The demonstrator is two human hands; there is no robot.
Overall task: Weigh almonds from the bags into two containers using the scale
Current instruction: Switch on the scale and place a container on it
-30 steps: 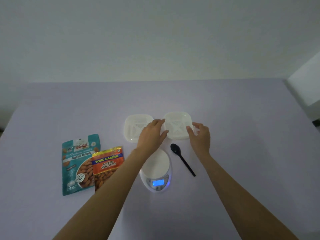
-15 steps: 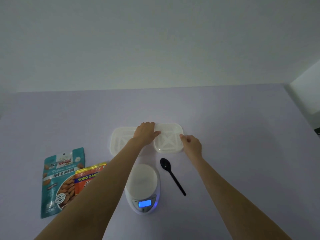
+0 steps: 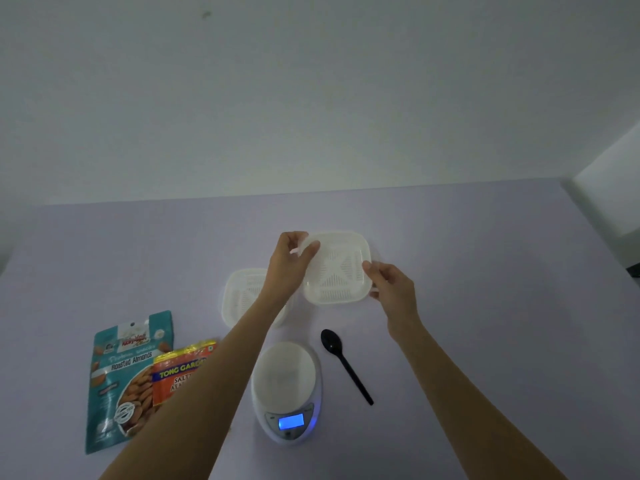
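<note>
Both hands hold a white square container [image 3: 337,271], tilted and lifted off the table. My left hand [image 3: 289,261] pinches its left rim and my right hand [image 3: 391,284] grips its right edge. A second white container [image 3: 244,296] rests on the table to the left, partly hidden by my left forearm. The white scale [image 3: 285,386] with a lit blue display sits nearer to me. A teal bag of roasted almonds [image 3: 121,379] and an orange bag of salted almonds [image 3: 180,372] lie at the left, overlapping.
A black plastic spoon [image 3: 346,365] lies just right of the scale on the lilac table [image 3: 485,306]. A plain wall stands behind the table's far edge, and a white block juts in at the far right.
The right-hand container has been lifted off the table and tilted toward me, with both hands now grasping its edges. The view has shifted.
</note>
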